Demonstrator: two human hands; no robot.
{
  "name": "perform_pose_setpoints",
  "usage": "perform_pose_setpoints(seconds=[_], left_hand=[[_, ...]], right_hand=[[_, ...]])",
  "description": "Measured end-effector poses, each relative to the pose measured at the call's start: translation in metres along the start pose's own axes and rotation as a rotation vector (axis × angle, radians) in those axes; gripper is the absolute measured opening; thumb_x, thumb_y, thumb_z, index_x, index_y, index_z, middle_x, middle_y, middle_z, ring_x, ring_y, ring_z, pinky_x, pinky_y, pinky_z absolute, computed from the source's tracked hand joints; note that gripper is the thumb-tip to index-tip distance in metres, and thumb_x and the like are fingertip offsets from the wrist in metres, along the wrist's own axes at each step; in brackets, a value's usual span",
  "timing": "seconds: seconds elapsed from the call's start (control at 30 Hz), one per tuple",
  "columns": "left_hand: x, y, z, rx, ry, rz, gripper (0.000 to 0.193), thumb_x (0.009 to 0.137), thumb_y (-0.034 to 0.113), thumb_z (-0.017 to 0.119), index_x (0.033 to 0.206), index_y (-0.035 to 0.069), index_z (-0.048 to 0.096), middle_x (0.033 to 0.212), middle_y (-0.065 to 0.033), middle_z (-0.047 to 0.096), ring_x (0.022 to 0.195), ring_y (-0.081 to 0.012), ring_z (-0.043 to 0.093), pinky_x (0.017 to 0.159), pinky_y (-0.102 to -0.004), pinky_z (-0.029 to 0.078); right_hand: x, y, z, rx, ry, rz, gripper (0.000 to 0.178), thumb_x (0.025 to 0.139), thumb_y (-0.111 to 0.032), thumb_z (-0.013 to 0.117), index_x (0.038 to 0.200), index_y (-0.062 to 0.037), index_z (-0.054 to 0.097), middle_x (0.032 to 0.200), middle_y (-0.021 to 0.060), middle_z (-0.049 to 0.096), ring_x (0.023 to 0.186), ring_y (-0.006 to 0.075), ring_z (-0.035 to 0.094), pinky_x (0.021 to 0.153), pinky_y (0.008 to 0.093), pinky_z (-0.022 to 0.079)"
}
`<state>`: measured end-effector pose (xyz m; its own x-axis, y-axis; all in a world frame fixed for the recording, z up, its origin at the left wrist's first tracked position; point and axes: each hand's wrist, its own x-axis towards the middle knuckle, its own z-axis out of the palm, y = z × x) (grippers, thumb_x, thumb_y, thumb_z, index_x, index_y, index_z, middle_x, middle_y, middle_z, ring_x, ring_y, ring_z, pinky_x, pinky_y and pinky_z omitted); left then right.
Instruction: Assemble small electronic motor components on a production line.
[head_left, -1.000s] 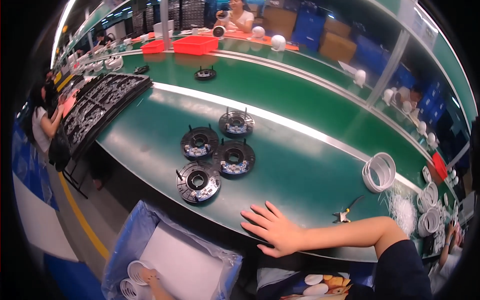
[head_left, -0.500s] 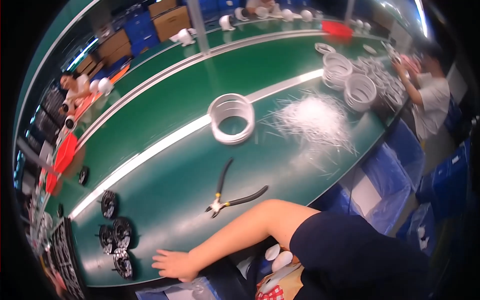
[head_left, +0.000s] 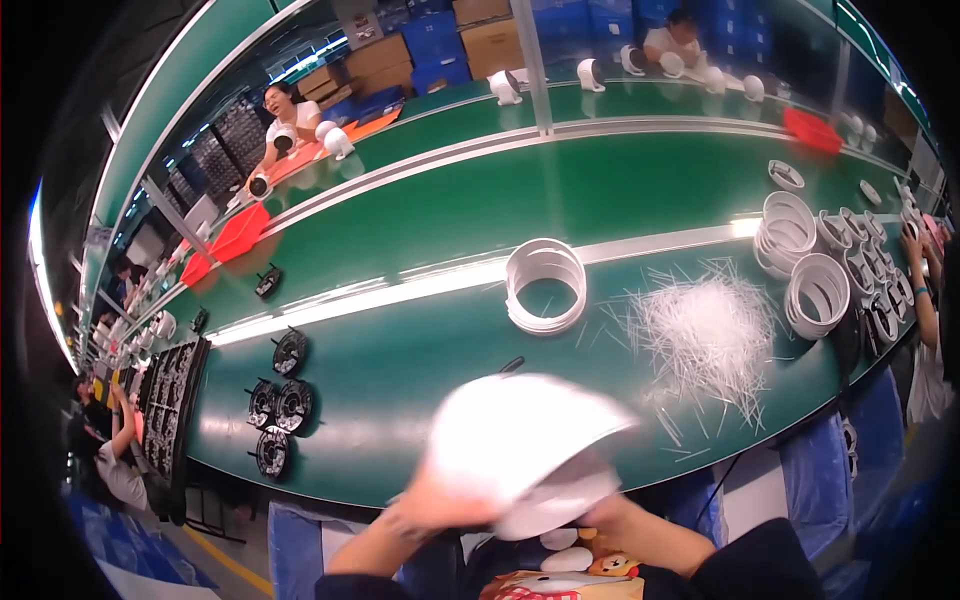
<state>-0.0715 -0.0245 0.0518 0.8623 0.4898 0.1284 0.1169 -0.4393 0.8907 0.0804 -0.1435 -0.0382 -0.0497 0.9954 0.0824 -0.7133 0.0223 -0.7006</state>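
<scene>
A smooth white rounded shell (head_left: 520,440), blurred by motion, is held between my two hands above the near edge of the green table (head_left: 380,400). My left hand (head_left: 445,495) grips its left lower side, the fingers partly smeared. At the lower right side, my right hand (head_left: 620,520) is closed on the shell, most of its fingers behind it. Just beyond the shell a black handle end of the pliers (head_left: 512,364) shows; the rest is covered.
Several black round parts (head_left: 292,404) lie left. White rings (head_left: 546,290) are stacked centrally; thin white strips (head_left: 705,335) form a pile to their right, near more ring stacks (head_left: 818,295). Co-workers sit across the line (head_left: 285,120) and stand at the far right.
The view has swung, so the table's things sit farther right in it. One hand was flat near the table edge; now both hands hold the white shell, which covers most of the pliers.
</scene>
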Motion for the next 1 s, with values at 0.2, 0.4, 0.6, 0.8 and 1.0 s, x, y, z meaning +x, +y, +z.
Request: perform_pose_setpoints(seconds=[0.2, 0.4, 0.6, 0.8, 1.0], left_hand=[[0.166, 0.029, 0.105, -1.178, -0.311, -0.214, 0.058, 0.074, 0.023, 0.068, 0.12, 0.0, 0.04, 0.108, -0.0094, 0.054, 0.095, -0.0175, 0.054, 0.083, -0.0325, 0.045], [0.263, 0.014, 0.225, -1.37, -0.603, -0.318, 0.036, 0.086, 0.037, 0.049, 0.099, 0.003, 0.051, 0.081, -0.0083, 0.058, 0.07, -0.0159, 0.056, 0.07, -0.032, 0.048], [0.293, 0.03, 0.293, -1.121, -0.332, -0.487, 0.039, 0.093, 0.032, 0.035, 0.108, -0.001, 0.05, 0.104, -0.0084, 0.055, 0.095, -0.0154, 0.052, 0.083, -0.0278, 0.04], [0.309, 0.05, 0.301, -1.008, -0.142, -0.329, 0.054, 0.094, 0.038, 0.026, 0.111, -0.007, 0.048, 0.113, -0.013, 0.052, 0.102, -0.0158, 0.047, 0.089, -0.0272, 0.034], [0.252, 0.034, 0.184, -0.796, -0.243, -0.088, 0.05, 0.093, 0.034, 0.03, 0.128, -0.001, 0.028, 0.132, -0.0134, 0.034, 0.123, -0.0212, 0.032, 0.101, -0.038, 0.026]], right_hand=[[-0.038, -0.11, -0.057, 0.098, 0.4, -0.704, 0.085, 0.069, -0.059, 0.056, 0.135, -0.0199, 0.02, 0.137, 0.007, 0.023, 0.125, 0.0321, 0.025, 0.098, 0.0525, 0.027], [-0.096, -0.152, -0.099, -0.309, 0.994, -1.023, 0.091, 0.073, -0.053, 0.059, 0.136, -0.0043, 0.014, 0.139, 0.0101, 0.019, 0.127, 0.0276, 0.022, 0.096, 0.0373, 0.033], [-0.111, -0.197, -0.136, -0.387, 1.244, -0.989, 0.064, 0.085, -0.018, 0.054, 0.134, -0.0002, 0.017, 0.132, 0.0105, 0.031, 0.121, 0.0176, 0.031, 0.099, 0.0296, 0.024], [-0.091, -0.221, -0.16, -0.47, 1.469, -1.007, 0.065, 0.086, -0.018, 0.053, 0.134, 0.001, 0.014, 0.131, 0.0134, 0.032, 0.119, 0.0192, 0.032, 0.1, 0.0285, 0.022], [-0.074, -0.187, -0.177, -0.911, 1.58, -0.989, 0.058, 0.087, -0.014, 0.046, 0.134, 0.0002, 0.016, 0.138, 0.0146, 0.02, 0.128, 0.022, 0.018, 0.104, 0.0324, 0.013]])
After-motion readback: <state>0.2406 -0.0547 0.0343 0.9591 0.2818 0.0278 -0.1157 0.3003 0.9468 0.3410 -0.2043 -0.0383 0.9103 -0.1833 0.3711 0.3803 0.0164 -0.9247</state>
